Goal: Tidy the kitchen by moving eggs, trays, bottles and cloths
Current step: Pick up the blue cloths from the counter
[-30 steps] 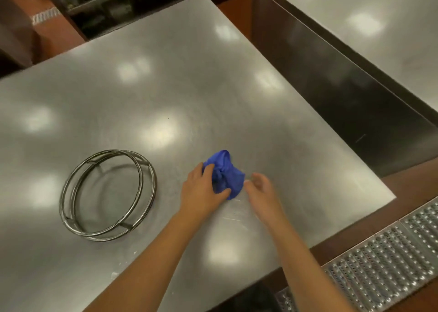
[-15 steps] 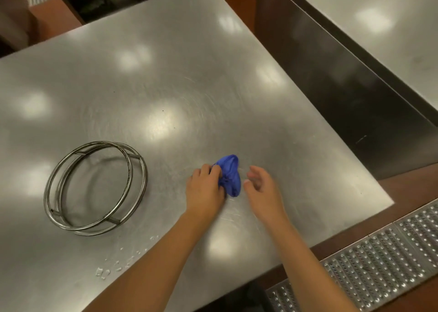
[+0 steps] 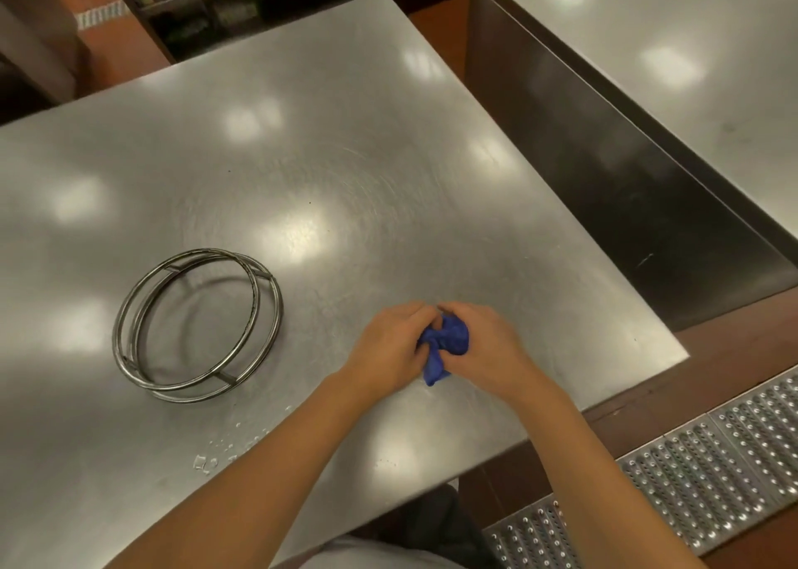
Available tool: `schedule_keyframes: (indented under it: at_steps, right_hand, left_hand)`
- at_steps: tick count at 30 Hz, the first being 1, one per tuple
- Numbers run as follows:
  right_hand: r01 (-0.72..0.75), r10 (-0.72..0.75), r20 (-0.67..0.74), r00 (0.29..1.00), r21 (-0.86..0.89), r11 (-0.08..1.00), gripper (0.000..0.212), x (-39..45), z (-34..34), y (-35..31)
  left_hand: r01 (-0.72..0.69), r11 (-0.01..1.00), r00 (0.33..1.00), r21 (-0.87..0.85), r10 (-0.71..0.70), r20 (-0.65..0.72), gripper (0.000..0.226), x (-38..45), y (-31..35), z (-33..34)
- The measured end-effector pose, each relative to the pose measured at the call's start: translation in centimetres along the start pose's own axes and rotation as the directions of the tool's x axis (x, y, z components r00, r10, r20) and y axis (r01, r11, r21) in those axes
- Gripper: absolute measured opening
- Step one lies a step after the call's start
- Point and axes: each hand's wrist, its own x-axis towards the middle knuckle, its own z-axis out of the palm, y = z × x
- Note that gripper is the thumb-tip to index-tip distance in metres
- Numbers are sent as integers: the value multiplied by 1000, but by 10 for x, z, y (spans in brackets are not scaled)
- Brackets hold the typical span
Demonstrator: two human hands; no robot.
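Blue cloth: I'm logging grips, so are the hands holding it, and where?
Yes. Both hands grip the bunched blue cloth: the left hand on its left side, the right hand on its right, above the steel table.

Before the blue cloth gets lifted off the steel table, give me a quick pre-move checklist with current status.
1. Left hand grips blue cloth: ok.
2. Right hand grips it too: ok.
3. Cloth bunched, with no long trailing end: ok.
4. Wire ring stand apart from both hands: ok.
5. Steel table dry: not ok, droplets near the left forearm.
6. Cloth wet or dry: cannot tell.
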Motion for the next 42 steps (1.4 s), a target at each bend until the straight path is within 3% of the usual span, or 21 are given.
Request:
schedule_keyframes:
  at_steps: [4, 7, 11, 14, 17, 19, 21, 25, 29, 34, 42]
  right_hand:
    - [-80, 79, 18, 997, 62, 995, 31, -10, 9, -6]
    - [-110, 114, -64, 991, 60, 992, 21, -16, 17, -3]
    - [-147, 149, -202, 968, 29, 989, 30, -22, 17, 1]
    - [-153, 148, -173, 974, -16, 988, 40, -29, 20, 2]
    - [-177, 163, -237, 958, -35, 984, 47, -35, 24, -6]
    - [-204, 189, -217, 958, -50, 978, 54, -36, 29, -11]
    - [-225, 211, -140, 968, -96, 970, 60, -35, 37, -14]
    - [-229, 213, -105, 971, -184, 956, 58, -30, 49, -23]
    - [-198, 183, -83, 980, -240, 950, 51, -26, 60, -31]
    - [-200, 174, -126, 977, -229, 953, 45, -24, 64, -35]
    - [-204, 168, -160, 973, -243, 948, 41, -36, 111, -74]
  left_hand:
    - [80, 996, 997, 46, -81, 9, 16, -9, 0, 9]
    - [150, 987, 989, 58, -151, 2, 22, -13, -4, 20]
    - [321, 941, 945, -107, -326, -31, 44, -26, -7, 17]
    - [501, 803, 849, -323, -528, 7, 45, -44, -9, 10]
    - [581, 587, 719, -564, -694, 19, 41, -58, -13, 3]
    - [585, 454, 638, -673, -769, 36, 35, -64, -12, -6]
    - [566, 385, 605, -729, -795, 50, 34, -69, -9, -14]
    - [534, 358, 605, -766, -794, 50, 38, -80, -3, -21]
    - [523, 310, 560, -794, -827, 45, 35, -94, -6, -23]
    - [509, 308, 543, -804, -840, 21, 32, -126, -22, -28]
    - [494, 218, 469, -841, -882, 46, 27, -192, -46, -55]
